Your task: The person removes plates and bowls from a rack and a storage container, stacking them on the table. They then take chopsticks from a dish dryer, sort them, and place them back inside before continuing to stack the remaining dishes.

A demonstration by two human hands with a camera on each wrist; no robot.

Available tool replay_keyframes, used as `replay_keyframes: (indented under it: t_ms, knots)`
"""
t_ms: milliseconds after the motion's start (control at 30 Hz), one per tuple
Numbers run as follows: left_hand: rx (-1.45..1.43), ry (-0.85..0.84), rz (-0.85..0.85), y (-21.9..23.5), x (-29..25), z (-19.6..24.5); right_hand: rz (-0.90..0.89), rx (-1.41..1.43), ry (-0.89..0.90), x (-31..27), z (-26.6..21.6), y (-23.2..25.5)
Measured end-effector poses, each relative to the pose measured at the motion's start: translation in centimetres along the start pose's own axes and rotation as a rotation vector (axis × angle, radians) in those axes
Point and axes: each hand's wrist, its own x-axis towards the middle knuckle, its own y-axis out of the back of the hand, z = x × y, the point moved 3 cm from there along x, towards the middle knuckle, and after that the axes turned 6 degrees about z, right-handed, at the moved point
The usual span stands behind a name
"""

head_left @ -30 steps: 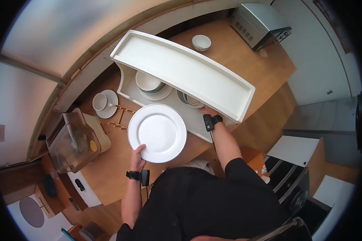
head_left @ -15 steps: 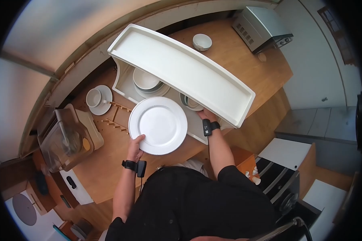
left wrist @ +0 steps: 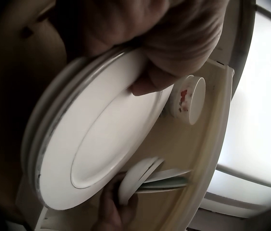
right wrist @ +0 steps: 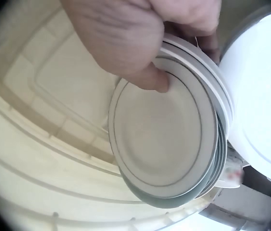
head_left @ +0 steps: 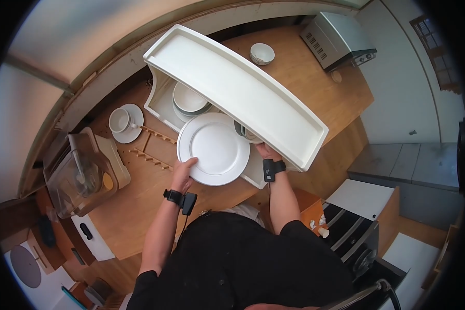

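Wooden table, its left end overlapped by a clear-lidded box and its far right end bearing an oven. Across the middle stands the white shelf; its upper deck hides from me part of what lies on the level below. The large white plates are in front of the shelf, over its near edge; the head view shows only the uppermost, while the left wrist view discloses several rims together, which I cannot count with certainty. My left hand is clamped on their rim, thumb over the upper face; the wrist view crops this hand at the top and leaves it dark. My right hand, partly beneath the deck, pinches the small plates inside the shelf, thumb on the face; most of its fingers are concealed behind them. A greenish dish shows only as an edge under these. Deeper in the shelf sits a white bowl, its supporting stack partly covered. Compared with half a second earlier, I have the large plates farther over the shelf, masking more of that stack; the right hand keeps its grip. Smallest, at left: a cup on its saucer.
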Motion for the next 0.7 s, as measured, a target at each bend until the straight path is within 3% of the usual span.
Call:
replay_keyframes:
  t_ms: [67, 267, 400, 500, 600, 700]
  knots:
    - [0.003, -0.012, 0.010, -1.3, 0.4, -0.1, -0.049, 0.074, -0.022, -0.5, -0.2, -0.7]
    - [0.022, -0.014, -0.012, -5.0, 2.2, -0.8, -0.060, -0.099, 0.085, 0.5, 0.5, 1.7]
    - [0.032, -0.012, -0.024, -6.6, 4.8, -2.8, -0.017, -0.068, 0.060, 0.8, 1.0, 1.7]
    - [0.032, -0.023, -0.009, -8.4, 6.2, -3.6, 0.019, -0.180, 0.043, -0.2, 1.4, -0.1]
    - [0.071, 0.010, -0.008, -9.2, 6.7, -3.6, 0.173, -0.162, -0.003, -2.2, 1.0, -3.3]
    - [0.060, 0.064, -0.036, -8.8, 8.0, -4.3, 0.160, -0.194, 0.036, -2.6, 0.9, -3.6]
